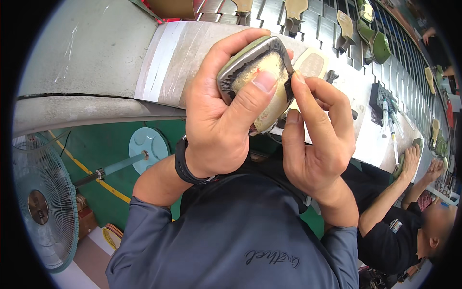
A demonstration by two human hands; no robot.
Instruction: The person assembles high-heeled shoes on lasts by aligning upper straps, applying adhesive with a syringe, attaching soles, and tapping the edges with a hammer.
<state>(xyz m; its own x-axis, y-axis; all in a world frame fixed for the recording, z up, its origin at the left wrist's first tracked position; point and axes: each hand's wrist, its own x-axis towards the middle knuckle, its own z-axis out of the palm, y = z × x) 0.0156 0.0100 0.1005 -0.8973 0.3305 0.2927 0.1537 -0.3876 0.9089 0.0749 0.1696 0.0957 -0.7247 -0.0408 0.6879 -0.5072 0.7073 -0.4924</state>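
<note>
My left hand (219, 115) grips a green shoe upper on a last (262, 103), raised above the bench edge with its underside facing up. The left thumb presses on the pale, yellowish bottom, and the fingers wrap the green side. A dark, rough-edged band runs around the rim of the underside. My right hand (317, 130) is at the right side of the shoe, its index fingertip touching the dark rim. The right thumb is apart from that index finger, close to the lower edge. The other right fingers are bent and partly hidden. A black wristband (183, 161) circles my left wrist.
Behind the shoe runs the pale bench (173, 62), beside a metal slat conveyor (317, 29) carrying several lasts and green uppers (380, 47). Syringes (392, 120) stand in a black holder at right. A co-worker (394, 236) works there. A fan (43, 202) stands at lower left.
</note>
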